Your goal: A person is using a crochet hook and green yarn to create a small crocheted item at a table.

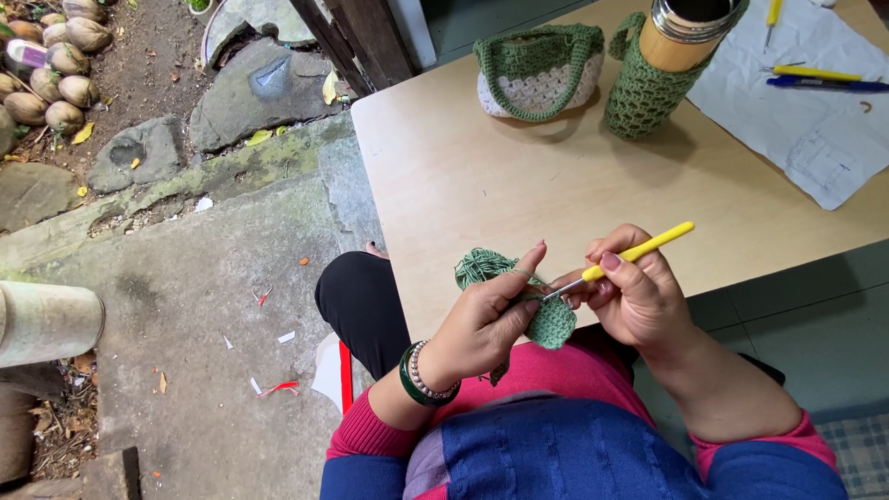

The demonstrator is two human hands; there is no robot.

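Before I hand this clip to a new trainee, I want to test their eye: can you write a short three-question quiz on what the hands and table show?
1. True or false: the right hand holds a yellow-handled crochet hook.
2. What does the left hand grip? A) a pen B) a green crochet piece C) a bottle
3. Fill in: on the table, the small green and white bag lies beside a bottle in a green ____ sleeve.

Key: 1 true; 2 B; 3 crochet
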